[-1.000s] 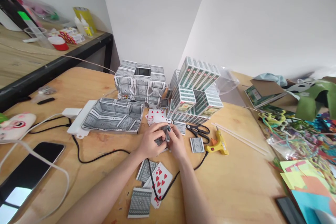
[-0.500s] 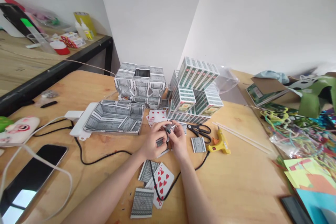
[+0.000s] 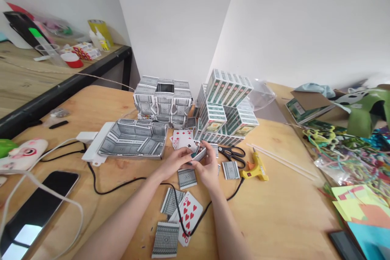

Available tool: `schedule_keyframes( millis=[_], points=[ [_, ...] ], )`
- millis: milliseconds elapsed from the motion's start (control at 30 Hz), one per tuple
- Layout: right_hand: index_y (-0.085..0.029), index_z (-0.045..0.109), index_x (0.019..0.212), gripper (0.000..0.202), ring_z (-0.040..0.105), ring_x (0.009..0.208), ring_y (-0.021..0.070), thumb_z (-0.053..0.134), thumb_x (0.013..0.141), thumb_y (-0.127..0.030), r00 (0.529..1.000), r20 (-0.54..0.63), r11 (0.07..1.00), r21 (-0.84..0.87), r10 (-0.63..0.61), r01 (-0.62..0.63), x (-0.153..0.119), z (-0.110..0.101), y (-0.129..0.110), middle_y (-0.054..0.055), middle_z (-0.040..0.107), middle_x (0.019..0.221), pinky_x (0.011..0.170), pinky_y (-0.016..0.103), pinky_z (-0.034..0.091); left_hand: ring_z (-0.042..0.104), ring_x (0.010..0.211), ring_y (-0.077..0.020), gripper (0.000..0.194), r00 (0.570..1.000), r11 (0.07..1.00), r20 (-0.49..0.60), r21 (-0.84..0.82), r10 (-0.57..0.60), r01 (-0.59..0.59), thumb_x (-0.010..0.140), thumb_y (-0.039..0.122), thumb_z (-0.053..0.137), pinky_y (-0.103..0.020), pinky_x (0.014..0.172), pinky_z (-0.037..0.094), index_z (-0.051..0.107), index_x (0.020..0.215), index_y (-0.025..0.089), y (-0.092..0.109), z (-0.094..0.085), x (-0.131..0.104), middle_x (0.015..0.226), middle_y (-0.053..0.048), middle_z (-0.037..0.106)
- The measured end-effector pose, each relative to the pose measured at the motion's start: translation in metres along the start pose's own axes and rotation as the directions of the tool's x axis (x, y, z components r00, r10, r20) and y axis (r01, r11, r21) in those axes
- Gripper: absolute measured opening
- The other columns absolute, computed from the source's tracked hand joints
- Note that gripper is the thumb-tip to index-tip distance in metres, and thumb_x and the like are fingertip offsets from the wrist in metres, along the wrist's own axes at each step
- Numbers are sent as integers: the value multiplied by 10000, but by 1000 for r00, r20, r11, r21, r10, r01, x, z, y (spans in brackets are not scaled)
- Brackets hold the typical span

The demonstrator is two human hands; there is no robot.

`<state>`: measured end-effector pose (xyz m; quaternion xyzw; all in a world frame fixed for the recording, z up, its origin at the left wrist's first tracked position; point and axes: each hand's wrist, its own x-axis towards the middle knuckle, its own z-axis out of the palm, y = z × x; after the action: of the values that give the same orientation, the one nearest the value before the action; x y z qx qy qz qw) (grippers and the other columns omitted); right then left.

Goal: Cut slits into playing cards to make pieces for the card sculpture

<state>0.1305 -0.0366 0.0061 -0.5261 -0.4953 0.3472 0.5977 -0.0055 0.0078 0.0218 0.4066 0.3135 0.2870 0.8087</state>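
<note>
With left hand (image 3: 180, 160) and right hand (image 3: 208, 167) close together, both pinching the card (image 3: 200, 155), light, even finger pressure should best keep its edges square

hands (image 3: 209, 168): hold patterned card (image 3: 200, 155) | glue gun (image 3: 258, 168): near scissors (image 3: 229, 155)

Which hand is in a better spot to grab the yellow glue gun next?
Probably the right hand: the yellow glue gun lies to its right, nearer than to the left hand. Both hands are busy with a patterned card, though.
</note>
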Motion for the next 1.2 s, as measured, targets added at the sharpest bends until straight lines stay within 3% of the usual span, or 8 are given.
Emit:
schedule_keyframes(
  millis=[167,333,433,567,667,867,1033,1200],
  points=[
    [-209,439,1232,782,531,987,244,774,543,-359,1000,-7,999,-27,22,-22,1,1,-3,99,541,1106,861,389,440,558,679,-105,261,1000,998,21,-54,-21,22,628,276,712,-248,652,461,540,763,134,6,-4,-4,737,10,562],
    [-216,461,1224,722,539,984,231,744,579,-375,997,-21,994,82,73,-71,4,0,1,103,540,1140,812,362,467,599,823,-165,233,966,964,-91,138,241,-228,625,262,706,-311,773,465,537,720,134,3,-4,-2,835,-47,627],
    [-200,537,1156,510,556,980,227,621,706,-424,986,19,970,174,168,-169,5,-4,3,96,592,1110,799,346,464,537,1056,-224,136,858,791,-134,479,495,-381,661,241,662,-371,905,417,567,694,149,-1,-3,-2,1086,-106,595],
    [-168,669,913,339,597,836,211,489,799,-432,971,-5,967,99,238,-236,6,-7,-1,53,681,903,781,342,452,491,1133,-216,9,753,435,13,809,658,-394,721,174,585,-392,971,375,591,715,176,-7,-3,-3,1225,-96,527],
    [-170,673,933,310,594,889,225,535,772,-396,970,5,967,78,242,-242,7,-5,-4,36,686,931,836,356,431,474,1153,-200,122,728,303,92,868,680,-393,748,122,535,-404,983,377,582,837,191,-11,-4,-2,1233,-79,523],
    [-175,657,983,322,589,948,238,571,738,-367,965,-12,958,127,260,-257,9,0,-1,63,672,1000,869,389,427,429,1197,-197,539,722,213,130,907,680,-364,742,55,506,-420,1003,378,422,1241,244,-16,-7,1,1274,-62,488],
    [-173,665,926,280,615,870,223,586,726,-352,966,-15,958,129,259,-255,8,0,-1,61,689,924,818,368,452,428,1194,-204,565,711,158,158,921,685,-356,750,36,477,-439,997,384,423,1259,277,-18,-10,3,1275,-45,485],
    [-172,663,866,233,627,821,214,600,715,-338,964,4,951,167,265,-262,9,-1,-1,51,700,867,785,354,464,433,1192,-201,556,721,186,148,913,677,-362,744,28,478,-429,998,387,454,1240,277,-21,-11,4,1281,-40,483]
  ],
)
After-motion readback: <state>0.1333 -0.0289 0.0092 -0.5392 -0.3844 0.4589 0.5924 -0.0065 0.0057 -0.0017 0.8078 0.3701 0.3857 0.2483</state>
